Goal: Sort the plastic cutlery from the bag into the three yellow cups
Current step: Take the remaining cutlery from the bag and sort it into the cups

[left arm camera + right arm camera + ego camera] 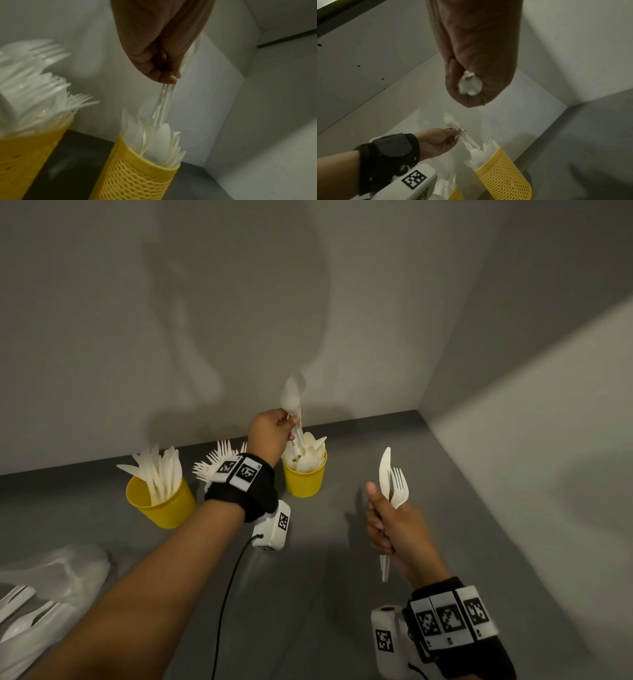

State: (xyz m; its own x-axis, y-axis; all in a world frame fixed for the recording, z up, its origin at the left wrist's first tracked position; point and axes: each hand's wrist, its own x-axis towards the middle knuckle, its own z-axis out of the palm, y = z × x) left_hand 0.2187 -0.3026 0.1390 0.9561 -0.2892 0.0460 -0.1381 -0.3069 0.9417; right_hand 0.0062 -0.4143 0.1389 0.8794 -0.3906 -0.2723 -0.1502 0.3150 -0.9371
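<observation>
We see a grey desk (342,594) set into a corner, with a pale wall (205,302) behind it and a second pale wall (548,440) running along its right side. A large soft shadow (239,302) falls across the back wall. Black wrist straps (246,491) carry white blocks printed with black-and-white square markers (247,473). A white camera box (272,529) hangs under the left strap, and a black cable (226,601) trails from it toward the near edge of the desk. In the right wrist view, the panel (359,54) at upper left shows a few small dark holes.
</observation>
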